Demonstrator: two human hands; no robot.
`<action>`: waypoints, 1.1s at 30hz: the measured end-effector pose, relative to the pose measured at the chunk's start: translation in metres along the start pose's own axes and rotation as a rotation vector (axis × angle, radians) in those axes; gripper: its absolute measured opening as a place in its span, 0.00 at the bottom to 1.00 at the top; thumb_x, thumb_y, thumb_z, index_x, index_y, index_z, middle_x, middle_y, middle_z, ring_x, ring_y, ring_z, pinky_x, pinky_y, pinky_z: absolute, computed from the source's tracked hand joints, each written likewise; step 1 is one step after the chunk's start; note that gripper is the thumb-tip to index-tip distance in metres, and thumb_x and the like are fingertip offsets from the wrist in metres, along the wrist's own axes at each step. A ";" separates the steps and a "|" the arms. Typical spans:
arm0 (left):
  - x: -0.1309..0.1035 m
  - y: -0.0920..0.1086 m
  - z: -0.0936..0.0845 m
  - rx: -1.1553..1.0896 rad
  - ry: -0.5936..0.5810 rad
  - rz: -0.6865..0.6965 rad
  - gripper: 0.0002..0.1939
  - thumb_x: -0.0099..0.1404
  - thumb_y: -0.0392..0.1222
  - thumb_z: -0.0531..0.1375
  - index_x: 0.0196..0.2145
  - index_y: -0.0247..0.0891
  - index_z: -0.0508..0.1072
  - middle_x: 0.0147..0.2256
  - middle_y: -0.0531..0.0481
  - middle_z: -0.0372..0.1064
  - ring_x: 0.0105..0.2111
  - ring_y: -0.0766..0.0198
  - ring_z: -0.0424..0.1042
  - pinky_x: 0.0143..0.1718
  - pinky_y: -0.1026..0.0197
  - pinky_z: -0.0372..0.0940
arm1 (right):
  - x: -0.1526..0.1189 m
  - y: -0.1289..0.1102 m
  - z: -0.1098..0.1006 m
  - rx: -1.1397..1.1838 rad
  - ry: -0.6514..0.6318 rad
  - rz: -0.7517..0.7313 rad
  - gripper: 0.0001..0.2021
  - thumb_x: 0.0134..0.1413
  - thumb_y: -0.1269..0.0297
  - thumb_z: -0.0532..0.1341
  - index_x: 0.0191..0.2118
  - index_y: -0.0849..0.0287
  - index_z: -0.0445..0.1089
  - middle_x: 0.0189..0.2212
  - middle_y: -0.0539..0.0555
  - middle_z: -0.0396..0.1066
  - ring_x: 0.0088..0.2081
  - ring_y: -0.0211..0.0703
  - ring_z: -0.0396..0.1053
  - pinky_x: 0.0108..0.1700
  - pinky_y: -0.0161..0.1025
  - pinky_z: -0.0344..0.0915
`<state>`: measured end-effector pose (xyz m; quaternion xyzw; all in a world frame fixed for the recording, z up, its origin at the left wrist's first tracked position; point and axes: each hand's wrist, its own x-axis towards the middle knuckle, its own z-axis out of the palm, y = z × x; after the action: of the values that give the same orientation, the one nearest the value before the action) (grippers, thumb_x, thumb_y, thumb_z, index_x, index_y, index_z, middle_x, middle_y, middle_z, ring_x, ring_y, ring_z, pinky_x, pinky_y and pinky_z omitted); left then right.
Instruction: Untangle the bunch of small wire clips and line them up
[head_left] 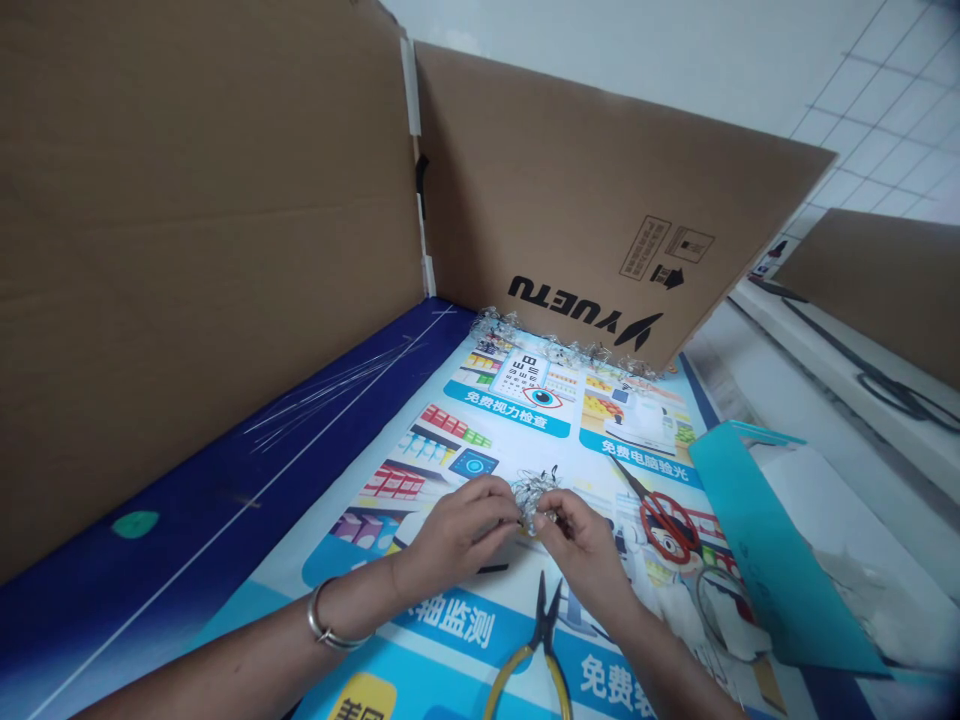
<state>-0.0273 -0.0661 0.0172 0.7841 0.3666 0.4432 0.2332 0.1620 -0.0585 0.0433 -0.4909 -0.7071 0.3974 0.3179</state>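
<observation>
Between my hands is a small tangled cluster of silvery, clear loops with dark tips, perhaps wire with beads. My left hand, with a bangle on its wrist, pinches the near left side of the cluster. On the other side, my right hand grips it between thumb and fingers. Just below them lie pliers with yellow handles, jaws apart and pointing away from me. Red-handled scissors rest to the right of my right hand.
Cardboard panels stand at the left and back. Similar clusters line the back panel's foot. Thin pale strands lie on the blue strip at left. A teal box with white material and a clear round object are at right.
</observation>
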 end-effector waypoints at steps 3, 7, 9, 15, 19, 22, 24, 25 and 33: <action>-0.002 0.002 0.004 0.045 0.107 -0.062 0.06 0.61 0.33 0.55 0.36 0.37 0.70 0.33 0.47 0.62 0.36 0.63 0.64 0.37 0.60 0.62 | -0.002 0.001 0.005 -0.039 0.059 -0.011 0.04 0.53 0.65 0.55 0.35 0.57 0.65 0.24 0.47 0.62 0.26 0.35 0.59 0.29 0.32 0.57; -0.002 0.005 0.007 0.059 0.155 -0.132 0.04 0.60 0.36 0.57 0.34 0.36 0.70 0.31 0.48 0.62 0.34 0.63 0.64 0.35 0.60 0.62 | -0.005 0.001 0.011 -0.083 0.124 -0.053 0.05 0.53 0.65 0.56 0.36 0.57 0.66 0.28 0.49 0.66 0.28 0.36 0.62 0.31 0.33 0.59; -0.001 0.005 0.008 0.057 0.160 -0.187 0.03 0.60 0.36 0.57 0.32 0.36 0.70 0.30 0.49 0.63 0.33 0.63 0.64 0.34 0.61 0.62 | -0.006 0.001 0.013 -0.111 0.147 -0.089 0.06 0.53 0.65 0.56 0.37 0.58 0.66 0.31 0.51 0.67 0.29 0.37 0.63 0.32 0.33 0.60; 0.000 0.006 0.011 0.012 0.142 -0.249 0.05 0.61 0.33 0.53 0.30 0.37 0.68 0.29 0.50 0.62 0.32 0.64 0.63 0.34 0.61 0.60 | -0.006 0.004 0.017 -0.138 0.178 -0.143 0.06 0.54 0.65 0.55 0.37 0.57 0.66 0.32 0.51 0.66 0.30 0.37 0.63 0.32 0.33 0.60; 0.002 0.005 0.010 -0.096 0.134 -0.275 0.07 0.64 0.36 0.51 0.27 0.36 0.64 0.28 0.51 0.60 0.31 0.64 0.61 0.34 0.61 0.59 | -0.007 0.004 0.019 -0.125 0.189 -0.148 0.06 0.54 0.65 0.55 0.37 0.57 0.66 0.31 0.51 0.66 0.29 0.38 0.63 0.32 0.34 0.60; 0.004 0.003 0.009 -0.236 0.092 -0.356 0.09 0.64 0.39 0.52 0.26 0.36 0.63 0.28 0.53 0.58 0.29 0.66 0.60 0.32 0.62 0.58 | -0.007 0.004 0.020 -0.112 0.182 -0.125 0.05 0.54 0.65 0.55 0.36 0.57 0.66 0.31 0.52 0.66 0.29 0.38 0.62 0.32 0.34 0.60; 0.004 0.002 0.010 -0.353 0.064 -0.412 0.10 0.64 0.41 0.52 0.26 0.36 0.62 0.27 0.54 0.58 0.27 0.67 0.60 0.31 0.63 0.58 | -0.007 0.005 0.020 -0.094 0.185 -0.113 0.05 0.54 0.64 0.55 0.36 0.57 0.66 0.31 0.52 0.66 0.29 0.38 0.63 0.32 0.34 0.60; 0.004 0.001 0.010 -0.420 0.055 -0.441 0.10 0.64 0.42 0.52 0.27 0.36 0.62 0.26 0.54 0.57 0.27 0.67 0.59 0.31 0.64 0.58 | -0.006 0.005 0.019 -0.085 0.191 -0.107 0.05 0.54 0.64 0.56 0.36 0.57 0.65 0.30 0.51 0.66 0.29 0.38 0.63 0.32 0.34 0.60; 0.003 0.001 0.014 -0.666 0.055 -0.559 0.09 0.64 0.44 0.52 0.29 0.36 0.61 0.23 0.56 0.57 0.25 0.68 0.58 0.29 0.65 0.56 | -0.003 0.005 0.016 -0.020 0.191 -0.033 0.06 0.53 0.62 0.57 0.33 0.59 0.64 0.25 0.48 0.63 0.26 0.36 0.59 0.30 0.33 0.58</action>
<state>-0.0137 -0.0645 0.0123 0.5245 0.4077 0.4779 0.5746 0.1521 -0.0645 0.0313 -0.5180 -0.6855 0.3366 0.3853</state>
